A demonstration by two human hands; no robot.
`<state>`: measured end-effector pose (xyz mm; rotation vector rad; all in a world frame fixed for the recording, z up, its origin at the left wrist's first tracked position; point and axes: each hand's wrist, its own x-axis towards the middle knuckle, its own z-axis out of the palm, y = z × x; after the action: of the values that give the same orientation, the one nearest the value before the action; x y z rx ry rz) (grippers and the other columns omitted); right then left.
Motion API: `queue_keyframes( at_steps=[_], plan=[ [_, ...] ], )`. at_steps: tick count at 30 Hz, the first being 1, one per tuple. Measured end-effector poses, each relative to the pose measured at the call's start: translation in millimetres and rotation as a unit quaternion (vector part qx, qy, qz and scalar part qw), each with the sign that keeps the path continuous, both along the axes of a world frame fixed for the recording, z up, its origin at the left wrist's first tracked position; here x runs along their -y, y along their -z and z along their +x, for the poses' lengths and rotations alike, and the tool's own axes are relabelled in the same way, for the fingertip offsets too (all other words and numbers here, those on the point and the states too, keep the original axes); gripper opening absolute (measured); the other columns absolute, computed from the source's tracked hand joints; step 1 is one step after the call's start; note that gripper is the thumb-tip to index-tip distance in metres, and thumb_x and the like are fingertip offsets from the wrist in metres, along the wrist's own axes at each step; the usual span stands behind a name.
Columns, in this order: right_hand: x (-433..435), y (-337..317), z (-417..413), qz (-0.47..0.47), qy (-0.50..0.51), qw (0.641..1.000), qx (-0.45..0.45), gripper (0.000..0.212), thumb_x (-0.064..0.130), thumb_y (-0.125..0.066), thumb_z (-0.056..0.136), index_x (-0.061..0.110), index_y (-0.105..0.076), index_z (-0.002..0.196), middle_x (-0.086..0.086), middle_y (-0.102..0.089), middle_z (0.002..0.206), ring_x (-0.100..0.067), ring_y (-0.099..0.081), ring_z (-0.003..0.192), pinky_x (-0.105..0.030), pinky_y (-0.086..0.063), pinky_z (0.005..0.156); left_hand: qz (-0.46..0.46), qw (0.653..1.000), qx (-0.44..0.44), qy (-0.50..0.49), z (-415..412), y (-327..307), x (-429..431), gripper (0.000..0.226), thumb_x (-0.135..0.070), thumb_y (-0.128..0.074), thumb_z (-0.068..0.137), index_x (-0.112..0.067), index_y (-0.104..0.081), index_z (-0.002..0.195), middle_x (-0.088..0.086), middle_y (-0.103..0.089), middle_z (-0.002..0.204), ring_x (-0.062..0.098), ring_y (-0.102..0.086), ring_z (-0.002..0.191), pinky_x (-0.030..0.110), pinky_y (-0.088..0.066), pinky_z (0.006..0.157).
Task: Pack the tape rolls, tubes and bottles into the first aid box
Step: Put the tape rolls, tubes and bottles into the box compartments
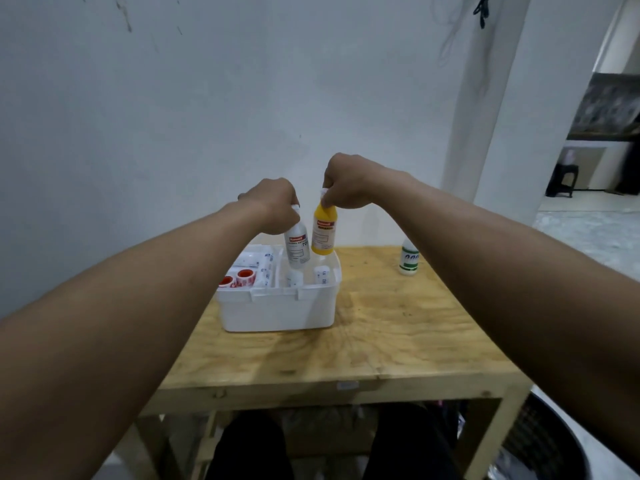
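Observation:
A white first aid box (277,311) stands open on the wooden table (398,327). My left hand (273,206) grips the top of a clear bottle (298,249) with a red and white label, its base low inside the box's right section. Above that section's back edge, my right hand (349,183) pinches the cap of a yellow bottle (323,232). Two red tape rolls (239,279) lie in the box's left tray beside white tubes (266,268). Two small white bottles (308,276) stand in the right section.
A white bottle with a green label (409,258) stands on the table to the right of the box. A white wall rises just behind the table. A dark round bin (540,441) sits on the floor at the lower right, past the table leg.

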<state>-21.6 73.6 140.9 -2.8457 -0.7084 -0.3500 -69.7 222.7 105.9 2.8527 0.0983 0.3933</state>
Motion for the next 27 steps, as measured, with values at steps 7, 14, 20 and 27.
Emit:
queue_keyframes(
  at_steps=[7, 14, 20, 27],
  plan=[
    [-7.7, 22.0, 0.6, -0.021, -0.010, 0.999, -0.022, 0.030, 0.025, -0.070, 0.088, 0.008, -0.065, 0.113, -0.008, -0.069, 0.102, -0.024, -0.064, 0.089, -0.036, -0.058, 0.077, -0.001, 1.000, -0.027, -0.005, 4.6, 16.7, -1.5, 0.032, -0.022, -0.064, 0.094, -0.016, -0.066, 0.125, 0.005, -0.065, 0.126, 0.028, -0.061, 0.108, 0.046, -0.052, 0.097],
    [-17.3, 48.2, 1.0, -0.053, -0.014, 0.997, -0.053, 0.029, 0.024, -0.071, 0.086, 0.012, -0.065, 0.112, -0.006, -0.069, 0.105, -0.025, -0.064, 0.094, -0.042, -0.057, 0.086, 0.030, 0.999, -0.040, 0.002, 5.7, 27.9, -1.2, 0.031, -0.021, -0.062, 0.095, -0.018, -0.065, 0.126, 0.005, -0.065, 0.124, 0.028, -0.059, 0.109, 0.048, -0.049, 0.098],
    [-20.9, 67.3, 1.7, -0.071, -0.011, 0.996, -0.059, 0.029, 0.023, -0.066, 0.090, 0.012, -0.064, 0.117, -0.006, -0.068, 0.108, -0.027, -0.062, 0.098, -0.047, -0.052, 0.092, 0.064, 0.996, -0.057, 0.003, 11.9, 36.3, 0.7, 0.026, -0.024, -0.060, 0.095, -0.020, -0.067, 0.119, 0.004, -0.067, 0.117, 0.028, -0.059, 0.106, 0.047, -0.049, 0.095],
    [-20.1, 77.8, 5.4, -0.084, -0.007, 0.994, -0.070, 0.033, 0.025, -0.069, 0.089, 0.014, -0.063, 0.120, -0.005, -0.067, 0.113, -0.026, -0.060, 0.102, -0.047, -0.050, 0.094, 0.083, 0.994, -0.073, 0.005, 16.6, 46.6, 0.8, 0.028, -0.024, -0.059, 0.095, -0.022, -0.065, 0.123, 0.003, -0.065, 0.120, 0.027, -0.058, 0.110, 0.041, -0.041, 0.088]
  ],
)
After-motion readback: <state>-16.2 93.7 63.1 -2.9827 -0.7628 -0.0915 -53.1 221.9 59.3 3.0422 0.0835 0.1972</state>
